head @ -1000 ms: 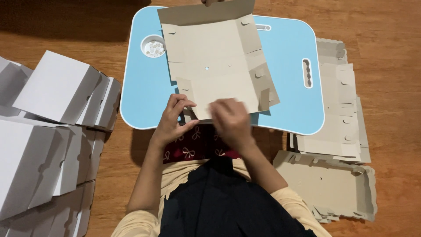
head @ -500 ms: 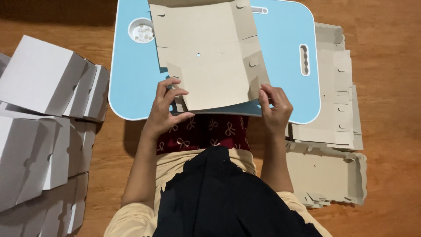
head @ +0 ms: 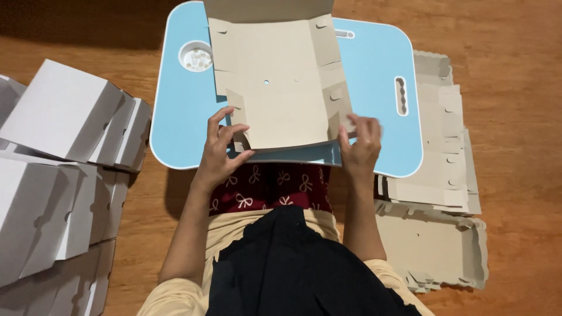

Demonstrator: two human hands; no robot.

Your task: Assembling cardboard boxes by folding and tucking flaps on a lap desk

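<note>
A flat, unfolded cardboard box blank (head: 278, 88), grey-brown with die-cut tabs and a small hole near its middle, lies on a light blue lap table (head: 374, 64), its far flap standing up at the top edge of the view and its near edge reaching the table's front rim. The left hand (head: 221, 149) grips the blank's near left corner, thumb under or against the edge and fingers curled over a side tab, so it is partly closed on the cardboard. The right hand (head: 360, 143) holds the near right corner in the same way, fingers bent over the side flap and slightly blurred; it too is closed on the blank. The table has a round recessed cup holder (head: 195, 57) at its far left and a slotted handle cut-out (head: 401, 95) on its right side. It stands over the person's lap, where dark red cloth with a white bow pattern (head: 275, 187) shows just below the table's front edge, with black fabric (head: 293, 269) nearer the camera. To the right of the table, on the wooden floor (head: 515, 70), lies a stack of flat cardboard blanks (head: 445, 175), partly tucked beneath the table's edge. To the left, well apart from the hands, folded white boxes (head: 58, 169) are piled up.
</note>
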